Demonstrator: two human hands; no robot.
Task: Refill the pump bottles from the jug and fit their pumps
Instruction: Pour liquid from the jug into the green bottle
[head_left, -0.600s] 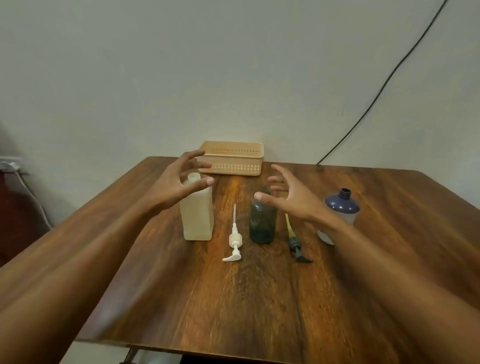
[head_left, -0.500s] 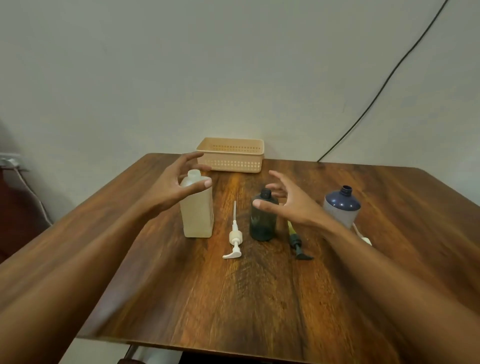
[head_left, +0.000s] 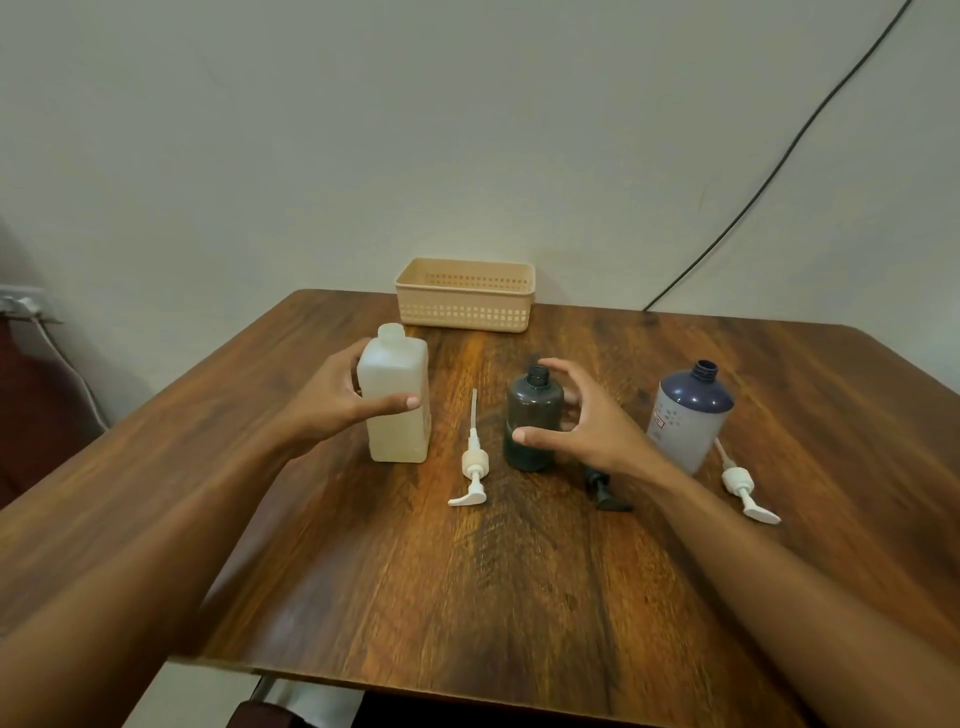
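I see the wooden table (head_left: 519, 597) filling the lower view, its far edge against the wall. At the middle of that far edge sits a beige perforated basket (head_left: 465, 295). Toward the left side stands the jug (head_left: 396, 397), a pale square translucent container with its mouth uncapped. My left hand (head_left: 337, 405) is wrapped on it, thumb pressed across the near face and the other fingers curled behind the far left side, so it grips the jug. Near the right edge stands a blue-topped bottle (head_left: 688, 415), neck open, tilted slightly in this wide view. In the middle stands the dark bottle (head_left: 534, 418), also open. My right hand (head_left: 587, 421) cups around it with fingers spread; the thumb tip lies over its lower front, the fingertips arch beside its neck, and I cannot tell whether they touch it. A white pump (head_left: 474, 462) lies flat between the jug and the dark bottle. A second white pump (head_left: 740, 483) lies just beside the blue-topped bottle, toward the right edge. A dark pump (head_left: 605, 491) lies under my right wrist, partly hidden
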